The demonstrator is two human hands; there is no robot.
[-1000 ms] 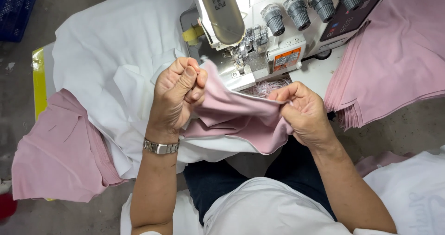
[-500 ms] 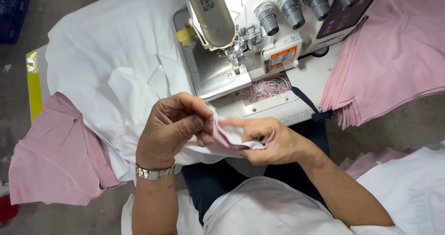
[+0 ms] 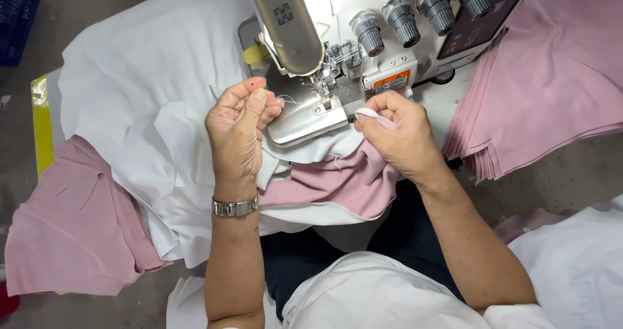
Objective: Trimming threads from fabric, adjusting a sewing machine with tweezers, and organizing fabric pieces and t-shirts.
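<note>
My left hand (image 3: pixel 239 131) is closed on a thin white thread, held just left of the presser foot of a white overlock sewing machine (image 3: pixel 363 37). My right hand (image 3: pixel 397 134) pinches a folded edge of white and pink fabric (image 3: pixel 344 180) right below the machine's needle area. The fabric piece drapes from both hands down over my lap. A metal watch sits on my left wrist.
A stack of pink cut pieces (image 3: pixel 551 89) lies right of the machine. White cloth (image 3: pixel 136 95) covers the table on the left, with more pink pieces (image 3: pixel 71 231) hanging at lower left. A blue crate (image 3: pixel 16 17) stands on the floor at the top left.
Both hands have moved up from my lap to the machine's needle area, bringing the pink and white fabric along. My left hand now holds a thread.
</note>
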